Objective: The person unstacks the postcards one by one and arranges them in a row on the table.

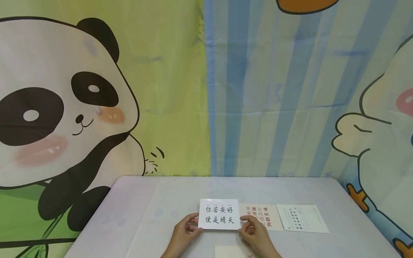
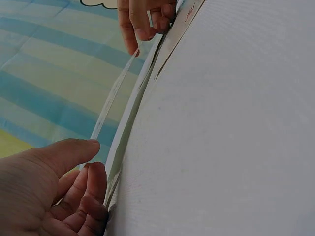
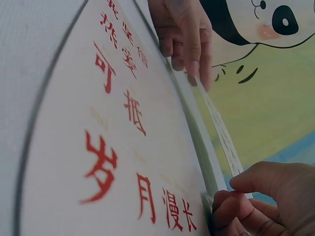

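Note:
A white card (image 1: 219, 204) with two lines of black Chinese characters is held up in front, its face toward the head camera. My left hand (image 1: 181, 236) pinches its lower left corner between thumb and fingers. At the opposite side, my right hand (image 1: 257, 237) pinches the lower right corner. Both wrist views show the card nearly edge-on, as a thin strip (image 2: 110, 101) between the two hands. Close to the right hand lies a cream card (image 3: 74, 162) with red characters, cut off by the bottom edge in the head view.
On the white table (image 1: 155, 215), another cream card (image 1: 274, 218) with red writing lies partly behind the held card and right hand. To its right is a white card (image 1: 309, 218) with small black writing. A cartoon-printed curtain (image 1: 174, 89) rises behind the table.

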Available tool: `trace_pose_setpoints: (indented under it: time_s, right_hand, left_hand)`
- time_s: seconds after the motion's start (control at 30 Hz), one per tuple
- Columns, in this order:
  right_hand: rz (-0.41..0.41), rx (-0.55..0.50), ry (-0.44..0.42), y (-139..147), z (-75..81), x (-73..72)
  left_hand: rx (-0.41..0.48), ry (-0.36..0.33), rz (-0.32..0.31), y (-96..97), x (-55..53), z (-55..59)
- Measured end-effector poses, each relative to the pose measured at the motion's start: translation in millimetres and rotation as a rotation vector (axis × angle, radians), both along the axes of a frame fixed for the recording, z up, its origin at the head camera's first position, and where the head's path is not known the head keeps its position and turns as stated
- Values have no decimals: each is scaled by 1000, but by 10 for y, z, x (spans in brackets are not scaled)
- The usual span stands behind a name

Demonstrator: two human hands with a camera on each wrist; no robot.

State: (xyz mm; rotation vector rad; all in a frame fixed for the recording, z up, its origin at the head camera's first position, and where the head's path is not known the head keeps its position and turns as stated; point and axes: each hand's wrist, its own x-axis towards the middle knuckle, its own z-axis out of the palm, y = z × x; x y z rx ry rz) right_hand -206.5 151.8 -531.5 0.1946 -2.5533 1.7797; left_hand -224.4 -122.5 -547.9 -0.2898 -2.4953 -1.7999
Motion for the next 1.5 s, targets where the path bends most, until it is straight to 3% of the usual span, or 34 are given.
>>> trace_pose_setpoints:
  time_s: [0.17,0.4,0.63,0.93,1.23,1.5]
  right_hand:
    - [-5,2,-6,-42,-5,-1]
    - [-71,20,-35,-62,-41,6]
    - [-89,40,-45,-77,-54,14]
    - [-89,67,-35,-73,-48,25]
    - [-77,94,-18,-57,-60,23]
    - [-74,91,-35,-47,-69,27]
  left_hand:
    - [18,-19,26,-6,10,14]
    - [27,-3,44,35,16,21]
    - [-37,-2,76,40,21,22]
    - [-36,-7,69,49,24,18]
    - [-121,4,82,62,7,-8]
    - [-145,-6,79,66,13,-7]
